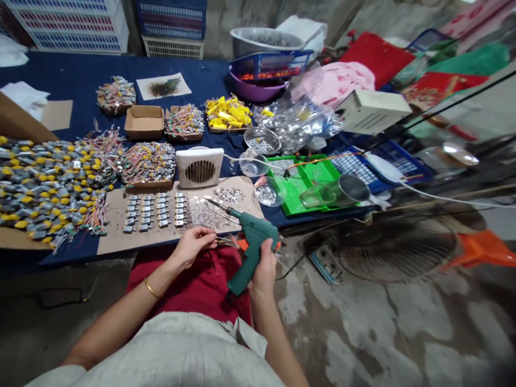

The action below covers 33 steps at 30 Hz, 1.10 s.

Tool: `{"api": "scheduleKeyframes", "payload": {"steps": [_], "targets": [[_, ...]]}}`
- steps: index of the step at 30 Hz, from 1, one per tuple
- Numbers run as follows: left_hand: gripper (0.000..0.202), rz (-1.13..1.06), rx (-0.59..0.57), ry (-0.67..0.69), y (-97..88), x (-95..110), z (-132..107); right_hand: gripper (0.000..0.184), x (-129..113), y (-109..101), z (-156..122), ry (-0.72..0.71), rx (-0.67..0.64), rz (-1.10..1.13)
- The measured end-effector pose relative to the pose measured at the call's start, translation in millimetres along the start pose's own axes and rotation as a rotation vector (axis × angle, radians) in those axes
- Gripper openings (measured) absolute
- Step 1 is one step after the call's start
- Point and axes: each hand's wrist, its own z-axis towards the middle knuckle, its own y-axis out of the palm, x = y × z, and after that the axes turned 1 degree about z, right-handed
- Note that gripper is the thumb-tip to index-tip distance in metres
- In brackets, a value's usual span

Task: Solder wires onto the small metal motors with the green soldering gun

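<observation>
- Blue-clothed workbench above a concrete floor, as I watch remotely.
- Cardboard sheet holds small motors in rows, seemingly for easy reach.
- Right hand grips a green soldering gun, its tip over the cardboard.
- Left hand pinches something thin I can't identify.

Stained concrete floor, rough grey wall, stacked plastic crates

Two hands, one soldering gun, three glass dishes, one green tray.
</observation>
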Motion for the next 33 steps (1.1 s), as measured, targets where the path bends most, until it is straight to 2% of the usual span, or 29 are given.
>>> {"api": "scheduleKeyframes", "payload": {"steps": [4,9,12,14,18,21,25,30,33], "targets": [[0.036,0.039,-0.016,0.036,4.1,-3,-3,0.063,6,-8,-3,-0.041,0.058,-0.001],[0.037,0.023,0.001,0.044,6.2,-4,-4,0.063,-1,-6,-4,0.001,0.002,0.017],[0.035,0.086,-0.019,0.062,9.2,-4,-5,0.061,-5,-2,-7,0.031,-0.038,0.031],[0.031,0.209,-0.04,0.126,10.5,-3,-6,0.059,-5,-1,-9,0.042,-0.069,0.057],[0.019,0.531,-0.081,0.363,10.7,-1,-8,0.056,-3,-2,-10,0.065,-0.092,0.112],[0.016,0.667,-0.102,0.447,10.7,1,-9,0.055,-2,-2,-9,0.095,-0.076,0.143],[0.016,0.741,-0.147,0.45,11.2,3,-11,0.058,-3,0,-8,0.102,-0.079,0.103],[0.02,0.671,-0.094,0.312,11.5,3,-13,0.06,-11,-6,-7,-0.095,0.094,-0.102],[0.021,0.598,-0.103,0.283,12.9,-1,-12,0.06,-16,-4,-9,-0.098,0.105,-0.072]]}}
